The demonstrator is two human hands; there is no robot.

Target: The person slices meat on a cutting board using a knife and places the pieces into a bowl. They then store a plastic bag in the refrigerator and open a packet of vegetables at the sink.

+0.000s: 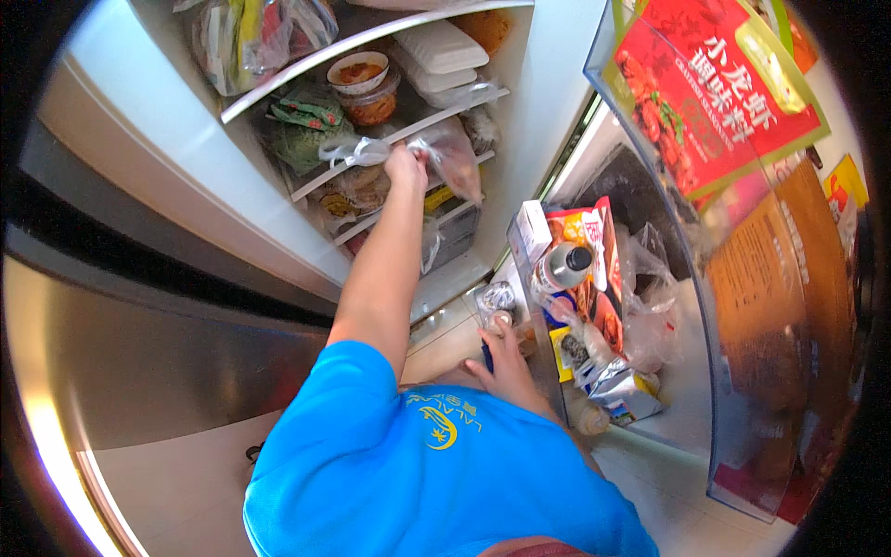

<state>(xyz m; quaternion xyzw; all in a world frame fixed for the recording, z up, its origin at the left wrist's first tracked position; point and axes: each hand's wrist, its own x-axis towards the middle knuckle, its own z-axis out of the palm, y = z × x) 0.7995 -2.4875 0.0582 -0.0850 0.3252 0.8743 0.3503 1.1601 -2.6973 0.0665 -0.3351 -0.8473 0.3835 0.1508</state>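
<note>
My left hand [406,168] reaches into the open refrigerator and grips a thin clear plastic bag [452,157] by its gathered top. The bag hangs at a shelf edge, and its contents are unclear. White bag handles [356,151] stick out to the left of that fist. Lower down, my right hand [511,372] is beside the refrigerator door's lower bin, its fingers apart. Its fingertips are close to a white-capped container [501,320]; whether they touch it I cannot tell.
On the shelf above are a bowl of food [358,73] on a plastic tub [372,104], foam trays [442,52] and bagged greens [299,136]. The open door [696,278] on the right holds a dark-capped bottle [564,266], a red packet [605,271] and a crayfish seasoning pouch [717,97].
</note>
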